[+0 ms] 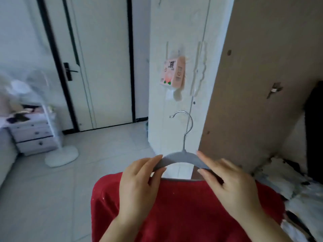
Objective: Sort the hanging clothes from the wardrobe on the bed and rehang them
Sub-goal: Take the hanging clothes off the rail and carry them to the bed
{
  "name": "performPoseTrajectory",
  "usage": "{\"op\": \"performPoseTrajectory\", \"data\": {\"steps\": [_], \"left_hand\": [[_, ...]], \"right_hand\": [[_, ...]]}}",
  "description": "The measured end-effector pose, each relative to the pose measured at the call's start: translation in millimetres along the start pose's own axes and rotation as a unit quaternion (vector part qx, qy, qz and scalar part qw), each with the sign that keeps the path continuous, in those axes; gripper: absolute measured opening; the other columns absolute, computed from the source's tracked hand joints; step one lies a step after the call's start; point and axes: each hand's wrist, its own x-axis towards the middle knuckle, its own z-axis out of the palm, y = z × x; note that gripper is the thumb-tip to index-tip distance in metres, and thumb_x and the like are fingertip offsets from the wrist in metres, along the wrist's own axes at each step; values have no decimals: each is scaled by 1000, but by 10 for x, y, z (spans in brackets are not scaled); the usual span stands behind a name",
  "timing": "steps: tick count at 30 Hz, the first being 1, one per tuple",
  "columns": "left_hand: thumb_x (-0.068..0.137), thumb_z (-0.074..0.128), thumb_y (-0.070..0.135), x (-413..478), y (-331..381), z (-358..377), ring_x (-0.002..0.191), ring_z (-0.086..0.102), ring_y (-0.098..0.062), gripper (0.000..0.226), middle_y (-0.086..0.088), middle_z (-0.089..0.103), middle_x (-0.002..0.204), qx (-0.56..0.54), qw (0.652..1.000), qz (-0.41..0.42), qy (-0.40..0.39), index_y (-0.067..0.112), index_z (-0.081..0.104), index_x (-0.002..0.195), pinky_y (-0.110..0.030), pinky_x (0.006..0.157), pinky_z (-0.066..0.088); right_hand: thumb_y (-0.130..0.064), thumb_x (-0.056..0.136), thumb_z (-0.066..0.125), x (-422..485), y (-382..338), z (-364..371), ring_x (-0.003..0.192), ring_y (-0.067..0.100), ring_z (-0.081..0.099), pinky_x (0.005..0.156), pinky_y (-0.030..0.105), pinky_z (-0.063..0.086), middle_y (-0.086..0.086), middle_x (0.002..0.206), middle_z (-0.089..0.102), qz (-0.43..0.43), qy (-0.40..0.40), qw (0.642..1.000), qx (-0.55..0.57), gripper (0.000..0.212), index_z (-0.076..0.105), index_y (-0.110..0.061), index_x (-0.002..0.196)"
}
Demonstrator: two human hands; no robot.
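While both hands are up in front of the body, one grey hanger (181,157) sits between them at the centre of the view, with its single metal hook (185,123) pointing to twelve o'clock and curling open toward nine. The left hand (138,182) pinches the hanger's left arm, its fingers (153,160) lying on top and the thumb underneath. The right hand (232,186) pinches the right arm the same way, with its fingers (203,158) stretched along the top edge. One red garment (183,212) hangs from the hanger's lower bar and fills the view at six o'clock, below both hands.

At twelve o'clock stands a white panel (167,32) with one pink packet (173,73) stuck to it. A brown board (258,67) leans at two o'clock. One door (104,58) with one black handle (69,71) is at eleven o'clock. At nine o'clock stand one white fan (61,155) and one chest (33,135) with three drawers. A black-and-white patterned cloth (283,179) lies at four o'clock, just beside the right hand.
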Motion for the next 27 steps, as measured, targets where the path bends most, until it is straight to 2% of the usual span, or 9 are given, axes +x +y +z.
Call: {"op": "performPoseTrajectory", "data": {"steps": [3, 6, 12, 15, 18, 20, 23, 25, 27], "left_hand": [[82, 59, 32, -143, -186, -495, 78, 54, -4, 26, 6, 66, 86, 82, 995, -13, 53, 15, 71, 97, -25, 70, 44], [81, 59, 32, -318, -358, -1078, 78, 54, -4, 26, 6, 67, 86, 158, 982, -47, 89, 15, 71, 96, -26, 69, 46], [80, 58, 35, -715, -708, -2327, 77, 55, -3, 26, 8, 66, 86, 290, 936, -131, 151, 18, 72, 94, -29, 68, 49], [79, 61, 33, -920, -914, -2909, 74, 55, -3, 23, 13, 63, 86, 321, 912, -163, 194, 20, 72, 94, -34, 64, 52], [74, 69, 25, -1113, -1177, -3489, 71, 57, -5, 20, 18, 59, 86, 345, 886, -193, 244, 25, 70, 94, -38, 61, 53], [75, 69, 27, -1217, -1354, -3897, 71, 56, -4, 20, 18, 60, 86, 359, 871, -208, 262, 28, 68, 94, -38, 61, 53], [77, 62, 35, -1371, -1592, -4489, 72, 58, -4, 22, 16, 63, 87, 403, 842, -229, 275, 24, 72, 94, -38, 62, 54], [75, 67, 30, -1480, -1728, -4842, 70, 61, -7, 20, 15, 64, 87, 426, 822, -244, 288, 22, 73, 93, -40, 62, 54], [72, 70, 24, -1585, -1864, -5151, 70, 61, -8, 21, 12, 66, 86, 452, 800, -254, 301, 20, 73, 92, -40, 61, 54]], "right_hand": [[-35, 83, 57, 110, -335, 333, 52, 10, 52, 45, 25, 45, -7, 64, 56, -64, -17, 994, 84, 40, 56, -31, 123], [-33, 84, 54, 185, -789, 684, 54, 10, 53, 48, 22, 45, -7, 66, 56, -125, -35, 981, 145, 41, 52, -30, 125], [-11, 75, 76, 225, -1959, 1414, 57, 7, 52, 48, 24, 47, -12, 71, 53, -184, -108, 939, 268, 55, 58, -25, 125], [-12, 73, 75, 266, -2642, 1755, 59, -1, 43, 53, 13, 39, -19, 72, 44, -217, -133, 915, 312, 53, 61, -24, 122], [-13, 74, 75, 289, -3364, 2118, 64, 0, 50, 58, 15, 42, -15, 75, 54, -250, -151, 888, 355, 50, 62, -24, 120], [-12, 73, 76, 299, -3871, 2353, 64, 5, 56, 56, 19, 48, -9, 77, 60, -266, -163, 869, 385, 51, 62, -25, 120], [-12, 72, 76, 297, -4620, 2645, 63, 4, 55, 55, 20, 48, -9, 75, 60, -284, -184, 842, 420, 51, 62, -25, 119], [-12, 73, 76, 267, -5078, 2810, 62, 6, 55, 54, 23, 50, -9, 75, 59, -294, -198, 824, 442, 50, 62, -27, 119], [-14, 74, 76, 238, -5490, 2965, 64, 4, 54, 56, 22, 49, -13, 76, 58, -306, -212, 805, 463, 49, 62, -28, 119]]}}
